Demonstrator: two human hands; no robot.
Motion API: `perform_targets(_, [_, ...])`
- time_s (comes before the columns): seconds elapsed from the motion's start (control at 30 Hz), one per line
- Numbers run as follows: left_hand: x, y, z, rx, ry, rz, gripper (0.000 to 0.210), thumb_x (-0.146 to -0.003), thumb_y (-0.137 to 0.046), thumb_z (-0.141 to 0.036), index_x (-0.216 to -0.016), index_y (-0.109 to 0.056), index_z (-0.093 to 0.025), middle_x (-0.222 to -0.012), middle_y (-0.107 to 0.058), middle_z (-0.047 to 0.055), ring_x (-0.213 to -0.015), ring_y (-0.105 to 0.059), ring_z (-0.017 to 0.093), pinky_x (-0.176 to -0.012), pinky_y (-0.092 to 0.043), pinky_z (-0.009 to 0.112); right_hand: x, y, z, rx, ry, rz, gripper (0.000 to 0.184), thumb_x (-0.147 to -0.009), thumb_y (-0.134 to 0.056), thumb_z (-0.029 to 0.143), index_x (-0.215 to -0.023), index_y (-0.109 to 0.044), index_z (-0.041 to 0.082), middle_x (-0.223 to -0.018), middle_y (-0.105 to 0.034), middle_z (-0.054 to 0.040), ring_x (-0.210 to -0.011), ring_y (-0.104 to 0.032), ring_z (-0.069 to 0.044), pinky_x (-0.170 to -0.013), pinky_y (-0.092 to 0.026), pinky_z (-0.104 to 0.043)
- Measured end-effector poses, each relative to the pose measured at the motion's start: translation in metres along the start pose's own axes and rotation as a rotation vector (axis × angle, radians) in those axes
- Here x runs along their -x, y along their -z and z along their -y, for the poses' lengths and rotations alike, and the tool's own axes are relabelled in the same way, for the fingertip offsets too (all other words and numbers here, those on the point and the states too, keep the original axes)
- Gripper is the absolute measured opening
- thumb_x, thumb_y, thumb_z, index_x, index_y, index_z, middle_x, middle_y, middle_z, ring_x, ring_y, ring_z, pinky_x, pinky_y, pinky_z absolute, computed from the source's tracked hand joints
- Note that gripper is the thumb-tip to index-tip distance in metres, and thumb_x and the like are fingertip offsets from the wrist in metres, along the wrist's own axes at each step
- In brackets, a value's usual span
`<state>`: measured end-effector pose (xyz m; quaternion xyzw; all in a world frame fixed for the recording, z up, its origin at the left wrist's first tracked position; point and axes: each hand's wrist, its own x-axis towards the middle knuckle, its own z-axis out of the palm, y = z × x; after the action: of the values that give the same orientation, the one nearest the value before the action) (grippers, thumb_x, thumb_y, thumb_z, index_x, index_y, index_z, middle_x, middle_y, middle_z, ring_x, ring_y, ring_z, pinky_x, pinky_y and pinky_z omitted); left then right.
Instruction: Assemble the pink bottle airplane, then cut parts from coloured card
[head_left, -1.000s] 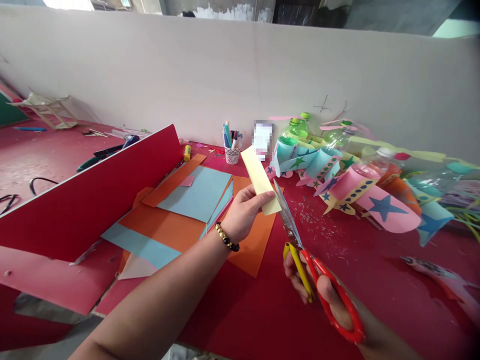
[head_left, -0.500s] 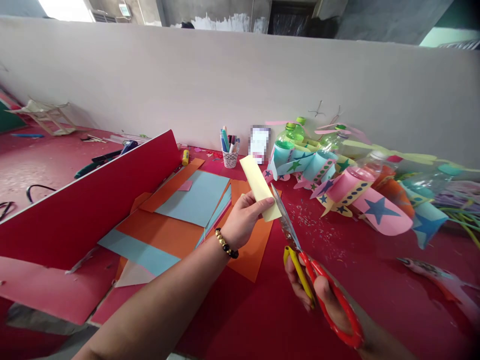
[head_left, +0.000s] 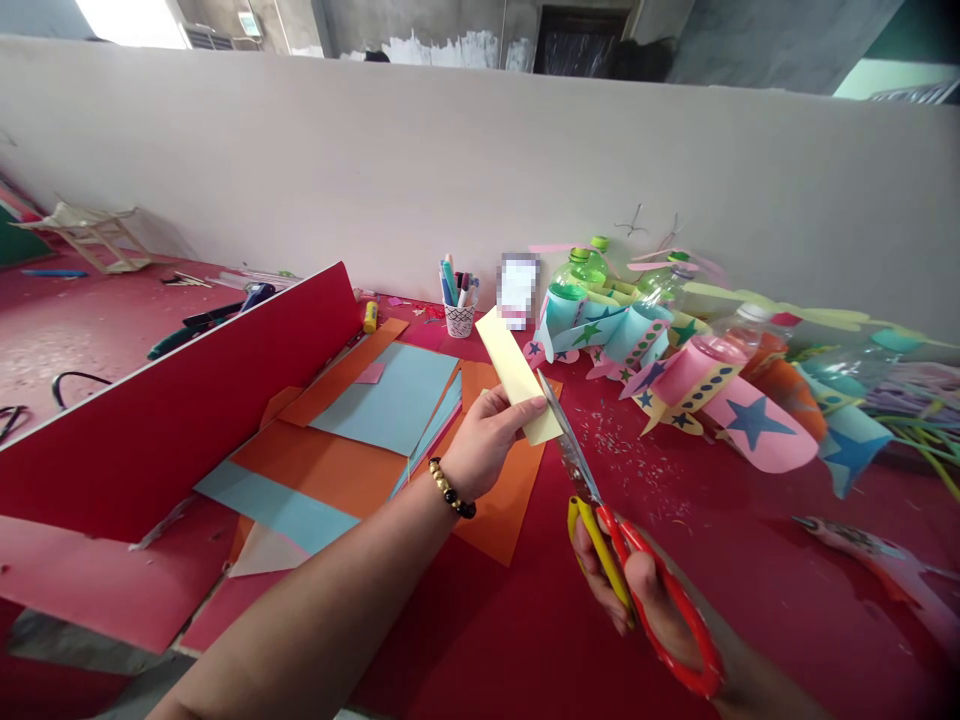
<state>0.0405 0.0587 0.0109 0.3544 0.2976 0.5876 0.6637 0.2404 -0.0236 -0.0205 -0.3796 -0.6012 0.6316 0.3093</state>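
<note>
My left hand (head_left: 491, 440), with a beaded bracelet (head_left: 451, 488) on the wrist, pinches a pale yellow strip of paper (head_left: 510, 365) near its lower end. The strip is held tilted above the orange sheets. In my right hand (head_left: 645, 580) is a pair of scissors (head_left: 581, 460) with one red and one yellow handle. Their blades point up and to the left, right beside the strip's right edge. Whether the blades grip the paper, I cannot tell. My right fingers wrap through the handles and are partly hidden behind them.
Orange and light blue sheets (head_left: 382, 400) lie left of my hands, before a standing red board (head_left: 195, 400). A pen cup (head_left: 459, 318) and a phone (head_left: 517, 290) stand by the wall. Decorated bottle planes (head_left: 720, 370) crowd the right; a glue gun (head_left: 862, 550) lies nearer.
Almost nothing differs. The strip and the scissor tips have shifted very slightly left, while both hands keep their hold.
</note>
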Motion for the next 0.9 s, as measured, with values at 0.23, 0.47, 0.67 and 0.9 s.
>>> perform_targets(0.23, [-0.0003,0.0014,-0.0002,-0.006,-0.007,0.023,0.019,-0.076,-0.073,-0.028,-0.091,-0.073,-0.016,-0.090,-0.071,0.007,-0.075,-0.061,0.012,-0.073,-0.047,0.025,-0.0033,-0.0041,0.0101,-0.062,-0.026,0.015,0.068,-0.066,-0.042,0.089,-0.081,-0.046,0.022,-0.057,-0.038,0.0068,-0.039,-0.027,-0.005,-0.037,-0.024,-0.022])
perform_targets(0.47, [-0.0008,0.0019,0.0007,0.006,0.004,-0.004,0.024,-0.073,-0.076,-0.029,-0.090,-0.072,-0.013,-0.088,-0.069,0.007,-0.074,-0.061,0.013,-0.074,-0.047,0.027,-0.0028,-0.0053,0.0068,-0.065,-0.034,-0.007,0.067,-0.066,-0.042,0.088,-0.080,-0.044,0.023,-0.058,-0.038,0.0078,-0.037,-0.024,-0.004,-0.035,-0.022,-0.021])
perform_targets(0.67, [-0.0017,0.0023,0.0004,0.005,0.007,-0.007,0.023,-0.073,-0.076,-0.029,-0.089,-0.072,-0.014,-0.085,-0.069,0.006,-0.073,-0.059,0.012,-0.072,-0.045,0.027,-0.0034,-0.0029,0.0041,-0.104,-0.021,0.021,0.064,-0.066,-0.047,0.086,-0.079,-0.045,0.023,-0.056,-0.038,0.0088,-0.036,-0.025,-0.004,-0.035,-0.023,-0.019])
perform_targets(0.9, [-0.0006,0.0008,-0.0006,0.002,0.017,-0.009,0.023,-0.072,-0.076,-0.029,-0.086,-0.071,-0.013,-0.083,-0.068,0.005,-0.072,-0.059,0.012,-0.072,-0.045,0.027,-0.0053,-0.0029,0.0018,-0.098,-0.028,0.035,0.064,-0.065,-0.046,0.087,-0.077,-0.043,0.024,-0.054,-0.036,0.0093,-0.035,-0.024,-0.005,-0.033,-0.023,-0.019])
